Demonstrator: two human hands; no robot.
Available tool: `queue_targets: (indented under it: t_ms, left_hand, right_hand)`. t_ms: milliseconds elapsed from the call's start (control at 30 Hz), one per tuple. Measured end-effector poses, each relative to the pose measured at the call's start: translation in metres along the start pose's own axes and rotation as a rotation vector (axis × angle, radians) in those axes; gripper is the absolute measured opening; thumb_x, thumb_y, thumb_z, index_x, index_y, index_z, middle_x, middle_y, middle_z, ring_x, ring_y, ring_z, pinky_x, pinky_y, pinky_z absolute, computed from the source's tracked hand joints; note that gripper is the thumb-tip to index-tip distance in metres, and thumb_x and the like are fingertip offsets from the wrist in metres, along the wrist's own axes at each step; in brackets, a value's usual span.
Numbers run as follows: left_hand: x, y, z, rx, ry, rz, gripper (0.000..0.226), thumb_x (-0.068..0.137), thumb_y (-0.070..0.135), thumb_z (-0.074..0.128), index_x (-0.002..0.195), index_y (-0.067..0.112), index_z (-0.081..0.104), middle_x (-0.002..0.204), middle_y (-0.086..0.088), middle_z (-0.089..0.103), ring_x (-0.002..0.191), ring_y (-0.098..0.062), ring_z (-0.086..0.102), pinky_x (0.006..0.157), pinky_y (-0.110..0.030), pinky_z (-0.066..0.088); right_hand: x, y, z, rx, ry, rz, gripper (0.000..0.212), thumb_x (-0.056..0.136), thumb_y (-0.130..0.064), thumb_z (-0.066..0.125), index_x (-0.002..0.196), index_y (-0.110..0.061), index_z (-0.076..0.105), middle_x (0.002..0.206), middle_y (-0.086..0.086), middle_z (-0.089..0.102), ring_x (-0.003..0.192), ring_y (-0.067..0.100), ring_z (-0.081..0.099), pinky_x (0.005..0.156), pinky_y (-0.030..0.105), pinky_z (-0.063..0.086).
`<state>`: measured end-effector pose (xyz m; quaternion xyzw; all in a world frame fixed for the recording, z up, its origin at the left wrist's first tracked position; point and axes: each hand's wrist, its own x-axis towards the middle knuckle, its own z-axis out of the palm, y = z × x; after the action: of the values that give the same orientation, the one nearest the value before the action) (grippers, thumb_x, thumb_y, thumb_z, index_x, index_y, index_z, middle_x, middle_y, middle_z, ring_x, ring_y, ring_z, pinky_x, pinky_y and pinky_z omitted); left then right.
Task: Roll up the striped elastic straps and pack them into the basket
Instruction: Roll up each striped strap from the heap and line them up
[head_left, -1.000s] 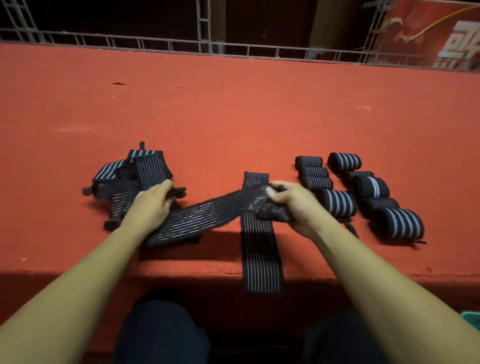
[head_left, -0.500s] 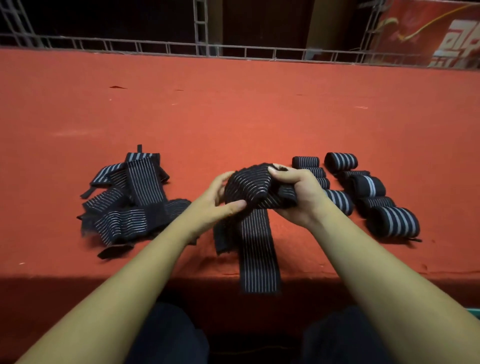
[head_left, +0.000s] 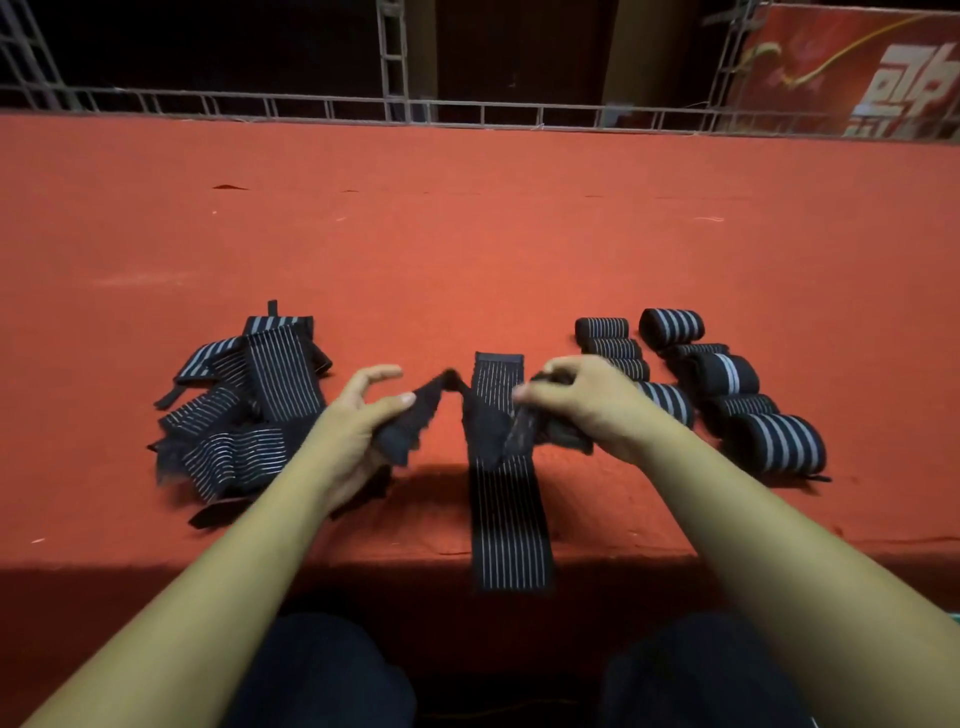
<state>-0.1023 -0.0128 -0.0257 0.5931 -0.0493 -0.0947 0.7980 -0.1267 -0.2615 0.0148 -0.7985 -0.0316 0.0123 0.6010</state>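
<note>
Our left hand pinches one end of a strap under the thumb, with the other fingers loosely spread. Our right hand grips the bunched other end. The strap sags between them, running left to right above the table. It crosses a flat strap that points away from us, its near end over the edge. Blur hides the held stripes. We see a pile left and rolls right.

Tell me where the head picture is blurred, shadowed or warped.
Head view: motion blur smears the held strap between the left hand and the right hand; the rolled straps are sharp; a dark shadow band covers the near edge of the red surface; the outer uprights of the far railing lean inward, likely wide-angle distortion; the background is nearly black.
</note>
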Motion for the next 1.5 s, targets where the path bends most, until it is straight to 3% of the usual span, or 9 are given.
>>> queue_targets:
  t_ms: [167, 267, 433, 600, 733, 867, 1067, 1233, 1500]
  left_hand:
    - [-0.001, 0.015, 0.016, -0.076, 0.003, -0.029, 0.022, 0.095, -0.006, 0.047, 0.094, 0.012, 0.059, 0.075, -0.014, 0.065, 0.053, -0.017, 0.063, 0.042, -0.021, 0.048]
    - [0.001, 0.013, 0.027, -0.040, 0.029, -0.075, 0.020, 0.093, -0.009, 0.049, 0.086, 0.003, 0.064, 0.075, -0.013, 0.068, 0.059, -0.015, 0.066, 0.051, -0.022, 0.055]
    - [-0.005, 0.012, 0.034, -0.048, -0.088, -0.186, 0.034, 0.101, 0.019, 0.049, 0.082, 0.003, 0.074, 0.090, -0.019, 0.073, 0.079, -0.026, 0.074, 0.075, -0.035, 0.060]
    - [-0.009, 0.006, 0.033, 0.029, -0.178, -0.084, 0.071, 0.081, 0.078, 0.044, 0.078, 0.016, 0.078, 0.074, -0.001, 0.069, 0.070, -0.010, 0.062, 0.076, -0.027, 0.041]
    - [-0.013, 0.007, 0.036, 0.190, -0.262, 0.105, 0.014, 0.084, 0.024, 0.075, 0.092, 0.014, 0.080, 0.097, -0.001, 0.077, 0.094, -0.008, 0.069, 0.089, -0.024, 0.046]
    - [-0.015, 0.013, 0.042, 0.064, -0.310, 0.060, 0.038, 0.084, 0.016, 0.063, 0.117, -0.004, 0.065, 0.119, -0.023, 0.067, 0.108, -0.032, 0.063, 0.102, -0.048, 0.046]
    - [-0.025, 0.005, 0.050, 0.222, -0.501, -0.101, 0.047, 0.080, 0.014, 0.071, 0.125, 0.015, 0.057, 0.099, -0.008, 0.074, 0.085, -0.018, 0.070, 0.070, -0.029, 0.054]
    - [-0.028, -0.017, 0.053, 0.238, -0.564, -0.229, 0.034, 0.081, 0.018, 0.078, 0.114, 0.015, 0.071, 0.103, -0.018, 0.060, 0.088, -0.029, 0.053, 0.072, -0.033, 0.045]
    - [-0.026, -0.050, 0.049, 0.467, -0.384, -0.259, 0.024, 0.100, 0.006, 0.050, 0.117, 0.019, 0.061, 0.102, -0.007, 0.071, 0.083, -0.025, 0.062, 0.064, -0.028, 0.057]
  right_hand:
    - [-0.001, 0.003, 0.015, -0.394, -0.065, -0.044, 0.039, 0.075, -0.023, 0.087, 0.102, -0.016, 0.060, 0.099, 0.006, 0.070, 0.080, 0.014, 0.063, 0.076, 0.034, 0.052]
    - [-0.004, -0.006, 0.026, -0.464, -0.068, -0.286, 0.053, 0.077, -0.019, 0.084, 0.123, -0.029, 0.059, 0.115, -0.001, 0.057, 0.102, 0.010, 0.056, 0.088, 0.011, 0.041]
    - [-0.008, -0.012, 0.035, -0.596, -0.019, -0.583, 0.020, 0.083, -0.004, 0.067, 0.098, -0.014, 0.076, 0.096, 0.001, 0.061, 0.087, 0.005, 0.054, 0.081, 0.015, 0.042]
    - [-0.006, -0.026, 0.028, -0.204, 0.089, -0.365, 0.003, 0.088, -0.007, 0.072, 0.089, -0.005, 0.074, 0.080, 0.010, 0.073, 0.070, 0.006, 0.059, 0.067, 0.031, 0.050]
    - [-0.005, -0.034, 0.023, -0.066, 0.055, -0.237, 0.013, 0.091, -0.016, 0.072, 0.088, -0.003, 0.070, 0.071, 0.017, 0.069, 0.058, 0.013, 0.058, 0.051, 0.031, 0.046]
    - [0.001, -0.038, 0.016, 0.117, -0.004, -0.037, 0.023, 0.094, -0.019, 0.068, 0.098, 0.003, 0.068, 0.066, 0.010, 0.046, 0.039, 0.008, 0.031, 0.035, 0.019, 0.022]
    - [0.020, -0.037, -0.011, 0.218, 0.210, 0.160, 0.024, 0.094, -0.021, 0.069, 0.109, -0.004, 0.060, 0.080, 0.013, 0.058, 0.035, 0.008, 0.044, 0.032, 0.018, 0.031]
    - [0.028, -0.035, -0.022, 0.329, 0.364, 0.055, 0.024, 0.096, -0.020, 0.066, 0.114, -0.005, 0.060, 0.119, 0.019, 0.064, 0.071, 0.023, 0.075, 0.060, 0.027, 0.060]
    - [0.023, -0.038, -0.013, 0.215, 0.360, -0.219, 0.009, 0.098, -0.019, 0.062, 0.089, -0.016, 0.065, 0.095, 0.011, 0.071, 0.089, 0.021, 0.072, 0.092, 0.045, 0.056]
